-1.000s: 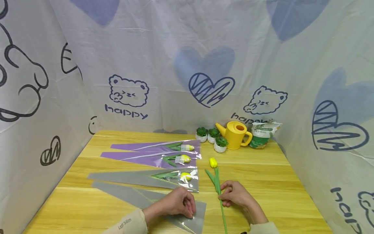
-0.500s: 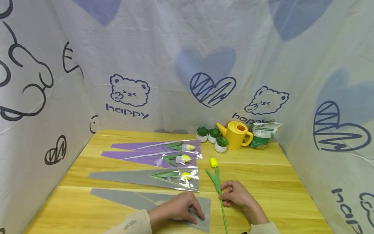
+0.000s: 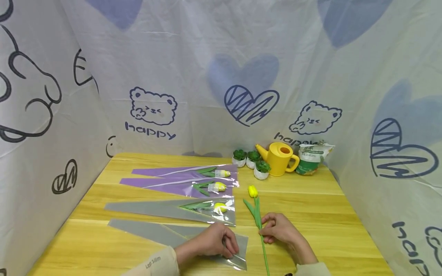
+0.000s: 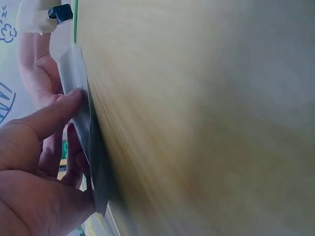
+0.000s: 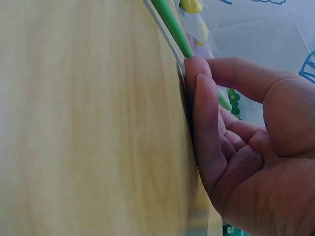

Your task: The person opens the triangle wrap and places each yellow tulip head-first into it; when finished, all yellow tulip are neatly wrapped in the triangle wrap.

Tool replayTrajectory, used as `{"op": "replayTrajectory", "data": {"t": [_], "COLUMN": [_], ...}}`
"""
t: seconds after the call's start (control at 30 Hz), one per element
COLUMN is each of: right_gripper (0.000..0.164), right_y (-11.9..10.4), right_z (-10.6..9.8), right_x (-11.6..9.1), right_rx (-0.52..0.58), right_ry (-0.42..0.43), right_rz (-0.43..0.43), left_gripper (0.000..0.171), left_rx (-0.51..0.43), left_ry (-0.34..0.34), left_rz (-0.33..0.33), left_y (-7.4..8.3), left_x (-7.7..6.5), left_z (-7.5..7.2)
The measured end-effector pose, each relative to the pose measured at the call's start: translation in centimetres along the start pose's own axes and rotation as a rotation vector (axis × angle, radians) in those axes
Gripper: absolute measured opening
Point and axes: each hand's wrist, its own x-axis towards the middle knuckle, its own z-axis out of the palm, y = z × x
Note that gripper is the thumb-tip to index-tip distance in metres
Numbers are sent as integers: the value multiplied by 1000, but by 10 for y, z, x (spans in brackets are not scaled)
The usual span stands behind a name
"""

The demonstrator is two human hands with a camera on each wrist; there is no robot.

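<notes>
My left hand pinches a grey, clear-fronted flower sleeve near its wide right end. The left wrist view shows the thumb lying on the film, with fingers at its other side. The sleeve tapers away to the left, and its middle is partly hidden by the hand and forearm. A yellow artificial tulip lies right of the sleeve, bloom pointing away from me. Its green stem is between the thumb and fingertips of my right hand, just below the leaves.
Beyond lie a grey sleeve and two purple sleeves, each with a yellow tulip inside. At the back stand several small potted succulents, a yellow watering can and a green-and-white bag. Printed cloth walls enclose the table.
The left hand shifts a little right along with the grey sleeve, and its fingers spread, then draw together on the film. The right hand and its tulip stay put.
</notes>
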Motion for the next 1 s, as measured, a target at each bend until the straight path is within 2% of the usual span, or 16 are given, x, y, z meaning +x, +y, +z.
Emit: {"op": "replayTrajectory", "data": {"t": [0.27,0.53,1.0], "right_gripper": [36,36,38], "right_y": [0,0,-1], "right_z": [0,0,0], "right_x": [1,1,1], "right_rx": [-7,-7,-5], "right_ry": [4,4,9], "right_rz": [7,7,18], "left_gripper": [27,31,31], "left_rx": [-20,11,31], "left_ry": [5,4,5], "left_rz": [-17,-37,2], "left_y": [1,1,1], "left_x": [0,1,4], "left_z": [-2,-1,-1]}}
